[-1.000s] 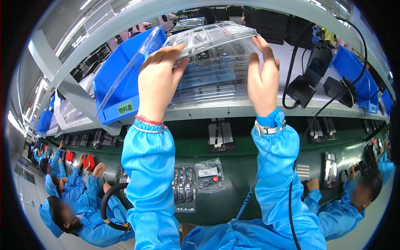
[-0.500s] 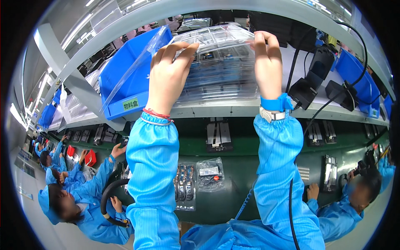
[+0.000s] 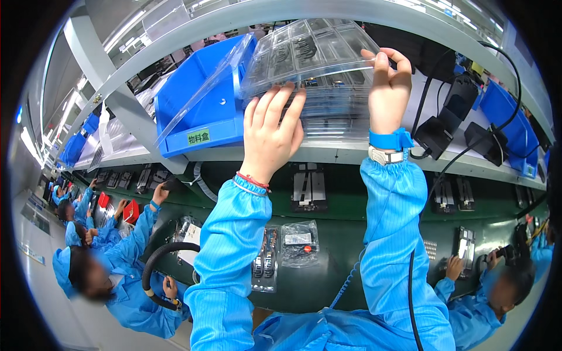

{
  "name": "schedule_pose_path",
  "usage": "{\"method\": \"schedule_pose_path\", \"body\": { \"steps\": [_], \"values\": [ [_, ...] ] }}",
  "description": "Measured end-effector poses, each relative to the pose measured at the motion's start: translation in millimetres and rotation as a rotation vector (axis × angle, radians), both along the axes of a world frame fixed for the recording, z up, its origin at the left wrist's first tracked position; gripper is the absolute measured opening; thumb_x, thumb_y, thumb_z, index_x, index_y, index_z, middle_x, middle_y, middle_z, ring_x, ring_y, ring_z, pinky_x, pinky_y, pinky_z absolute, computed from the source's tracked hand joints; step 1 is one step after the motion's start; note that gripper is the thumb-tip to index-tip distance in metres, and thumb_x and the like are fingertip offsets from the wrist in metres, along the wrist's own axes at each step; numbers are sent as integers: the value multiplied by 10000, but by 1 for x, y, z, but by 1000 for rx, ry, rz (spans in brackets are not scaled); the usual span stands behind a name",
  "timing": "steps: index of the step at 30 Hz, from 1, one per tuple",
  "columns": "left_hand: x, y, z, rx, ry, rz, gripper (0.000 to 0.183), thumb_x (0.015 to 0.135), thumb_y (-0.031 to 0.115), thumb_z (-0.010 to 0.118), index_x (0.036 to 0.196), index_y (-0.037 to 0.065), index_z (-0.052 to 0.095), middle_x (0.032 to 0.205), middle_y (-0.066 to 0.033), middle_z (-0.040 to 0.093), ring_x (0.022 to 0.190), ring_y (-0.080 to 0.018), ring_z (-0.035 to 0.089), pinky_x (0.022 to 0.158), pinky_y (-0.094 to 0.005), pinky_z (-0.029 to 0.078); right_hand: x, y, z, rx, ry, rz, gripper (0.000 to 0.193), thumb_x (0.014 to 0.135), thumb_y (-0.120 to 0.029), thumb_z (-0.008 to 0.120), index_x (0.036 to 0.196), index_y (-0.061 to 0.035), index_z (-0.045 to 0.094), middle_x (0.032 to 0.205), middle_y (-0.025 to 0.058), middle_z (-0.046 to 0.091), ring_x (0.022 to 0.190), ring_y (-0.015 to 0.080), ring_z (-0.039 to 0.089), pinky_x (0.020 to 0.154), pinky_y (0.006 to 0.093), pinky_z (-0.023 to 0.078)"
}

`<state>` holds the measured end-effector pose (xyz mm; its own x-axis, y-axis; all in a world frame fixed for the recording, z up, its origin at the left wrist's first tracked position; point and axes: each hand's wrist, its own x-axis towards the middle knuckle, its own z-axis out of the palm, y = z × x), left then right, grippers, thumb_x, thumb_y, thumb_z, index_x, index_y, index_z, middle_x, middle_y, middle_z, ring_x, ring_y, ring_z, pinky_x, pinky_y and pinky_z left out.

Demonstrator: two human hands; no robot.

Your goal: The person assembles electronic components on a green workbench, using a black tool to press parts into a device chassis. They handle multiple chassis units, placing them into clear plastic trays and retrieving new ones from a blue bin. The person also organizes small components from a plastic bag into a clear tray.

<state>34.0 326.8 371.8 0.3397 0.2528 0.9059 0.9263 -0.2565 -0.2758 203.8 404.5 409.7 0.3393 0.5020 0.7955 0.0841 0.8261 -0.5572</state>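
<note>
A clear plastic compartment tray (image 3: 316, 50) sits tilted on top of a stack of similar trays (image 3: 333, 108) on the shelf, its far side raised. The right front corner of the upper tray is pinched by my right hand (image 3: 391, 90), which wears a blue wrist strap. My left hand (image 3: 272, 131) has its fingers stretched and slightly apart at the front left of the stack, below the upper tray's edge; whether the fingertips press on a tray is hard to tell. Small dark parts show inside the stacked trays below.
A blue bin (image 3: 202, 99) stands left of the stack, with black power adapters (image 3: 436, 131) and cables to the right. Below the shelf edge, the green bench (image 3: 345, 234) holds a bagged part (image 3: 300, 243) and a tray of dark parts (image 3: 266, 263). Co-workers sit on both sides.
My left hand has left the upper tray's left corner and moved down and right to the stack's front. The upper tray has tilted up, my right hand still at its corner.
</note>
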Motion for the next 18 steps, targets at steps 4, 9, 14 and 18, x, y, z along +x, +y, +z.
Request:
{"method": "schedule_pose_path", "body": {
  "steps": [4,9,14,18],
  "values": [
    [4,-2,-4,10,8,33,489,655,58,578,1139,119,539,1173,-77,484,1072,-255,449,900,-385,345,2,1,2,46,56,23,213,902,-213,446,1025,-39,440,881,128,652,720,137,590,664,223,430],
    [-2,-3,-17,-81,-385,-336,300,695,2,535,991,39,573,950,-96,549,856,-249,528,770,-330,418,10,-1,-1,-21,70,49,228,908,-239,436,1031,-47,429,901,123,649,652,112,549,624,217,414],
    [-8,-9,-6,-368,-1394,-766,170,894,157,441,1008,33,464,901,-52,560,781,-100,523,616,-224,408,15,-8,-6,-128,83,111,269,915,-299,416,1050,-66,425,949,124,638,623,78,507,576,208,392],
    [-14,-25,16,-637,-1650,-1044,256,906,285,446,991,44,443,1022,-128,555,914,-167,548,642,-230,435,17,-12,-9,-169,125,145,272,912,-303,427,1066,-79,432,956,125,635,725,99,545,652,200,397]
  ]
}}
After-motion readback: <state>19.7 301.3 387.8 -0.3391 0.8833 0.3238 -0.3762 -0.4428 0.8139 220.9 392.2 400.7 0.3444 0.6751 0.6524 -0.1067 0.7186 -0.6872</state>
